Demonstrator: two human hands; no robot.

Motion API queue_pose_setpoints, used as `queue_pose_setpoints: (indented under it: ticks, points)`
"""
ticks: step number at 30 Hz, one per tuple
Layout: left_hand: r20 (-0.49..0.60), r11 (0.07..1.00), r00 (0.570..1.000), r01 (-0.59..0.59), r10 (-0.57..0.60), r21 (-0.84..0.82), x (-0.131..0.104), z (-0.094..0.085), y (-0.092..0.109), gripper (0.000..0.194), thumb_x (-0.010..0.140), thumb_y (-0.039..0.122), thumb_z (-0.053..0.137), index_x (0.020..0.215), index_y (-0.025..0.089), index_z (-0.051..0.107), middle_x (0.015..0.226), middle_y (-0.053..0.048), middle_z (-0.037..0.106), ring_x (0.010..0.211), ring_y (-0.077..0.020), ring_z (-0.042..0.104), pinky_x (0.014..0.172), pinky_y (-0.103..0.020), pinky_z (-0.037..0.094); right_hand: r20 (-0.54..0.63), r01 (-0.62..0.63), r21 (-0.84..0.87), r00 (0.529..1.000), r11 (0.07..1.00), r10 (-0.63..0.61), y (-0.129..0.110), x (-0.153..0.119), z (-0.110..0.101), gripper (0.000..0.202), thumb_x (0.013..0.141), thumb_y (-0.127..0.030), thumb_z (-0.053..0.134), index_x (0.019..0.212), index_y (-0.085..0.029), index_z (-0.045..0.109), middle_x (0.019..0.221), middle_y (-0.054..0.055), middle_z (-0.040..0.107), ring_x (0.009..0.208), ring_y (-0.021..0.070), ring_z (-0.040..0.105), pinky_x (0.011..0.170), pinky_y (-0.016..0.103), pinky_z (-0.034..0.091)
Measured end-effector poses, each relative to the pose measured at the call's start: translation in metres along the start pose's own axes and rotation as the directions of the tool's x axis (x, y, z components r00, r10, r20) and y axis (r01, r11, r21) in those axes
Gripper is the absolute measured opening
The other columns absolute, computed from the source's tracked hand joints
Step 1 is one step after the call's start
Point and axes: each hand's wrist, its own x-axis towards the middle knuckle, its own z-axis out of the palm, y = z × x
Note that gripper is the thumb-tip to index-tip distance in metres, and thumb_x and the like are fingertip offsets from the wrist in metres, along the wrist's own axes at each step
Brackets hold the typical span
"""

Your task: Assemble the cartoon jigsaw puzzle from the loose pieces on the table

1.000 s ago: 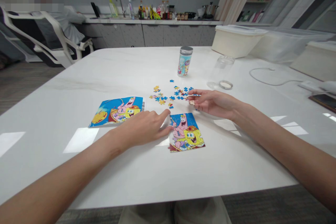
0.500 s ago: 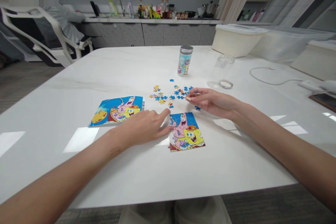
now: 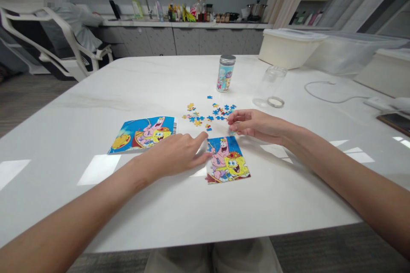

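A partly joined cartoon jigsaw puzzle (image 3: 229, 162) lies flat on the white table, with a pink starfish and a yellow sponge figure on it. My left hand (image 3: 179, 151) rests at its upper left, index finger and thumb apart, the thumb at the puzzle's left edge. Just above the upper right corner, my right hand (image 3: 253, 124) pinches a small puzzle piece (image 3: 232, 132), mostly covered by the fingers. Loose puzzle pieces (image 3: 210, 118), blue and yellow, are scattered beyond both hands. A picture sheet (image 3: 144, 132) showing the same figures lies left of my left hand.
Behind the loose pieces stands a cartoon-printed jar (image 3: 225, 73) with a metal lid. A clear jar (image 3: 272, 83) and a silver-rimmed lid (image 3: 276, 102) are to its right. Storage boxes (image 3: 291, 49) and a white cable (image 3: 333, 100) occupy the right side. A person (image 3: 73, 21) sits far left.
My right hand has drawn slightly down toward the puzzle's upper right corner, its fingers curling more over the piece. My left hand keeps its place.
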Motion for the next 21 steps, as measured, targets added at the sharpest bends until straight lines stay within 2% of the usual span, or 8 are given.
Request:
queue_pose_setpoints:
  ticks: [9,16,21]
  points:
    - [-0.007,1.0,1.0,0.002,-0.002,0.009,-0.0007,-0.0001,-0.0002,0.046,0.095,0.049,0.028,0.118,0.014,0.049,0.053,-0.001,0.056,0.052,-0.0185,0.056,0.05,-0.027,0.034,-0.041,0.073,-0.003,0.996,0.997,-0.073,0.0022,0.0025,-0.0001,0.019,0.063,-0.019,0.078,0.075,-0.019,0.063,0.084,0.002,0.063,0.086,0.0148,0.059,0.085,0.029,0.045]
    - [-0.02,1.0,1.0,0.006,-0.006,-0.014,0.0001,0.002,-0.001,0.047,0.094,0.048,0.03,0.117,0.014,0.051,0.054,-0.002,0.056,0.051,-0.0175,0.055,0.051,-0.026,0.037,-0.085,0.082,0.071,0.993,0.994,-0.076,-0.0008,-0.0002,0.0033,0.027,0.059,-0.013,0.079,0.077,-0.02,0.061,0.081,0.001,0.059,0.079,0.0144,0.057,0.08,0.03,0.048]
    - [-0.035,1.0,0.999,0.002,-0.002,0.006,-0.0009,0.0019,-0.0007,0.046,0.095,0.047,0.031,0.119,0.013,0.05,0.053,-0.002,0.056,0.051,-0.0183,0.056,0.05,-0.026,0.035,-0.072,0.097,0.023,0.993,0.995,-0.095,0.0005,0.0004,0.0003,0.032,0.055,-0.007,0.076,0.081,-0.021,0.062,0.083,0.001,0.058,0.079,0.0147,0.055,0.08,0.031,0.047]
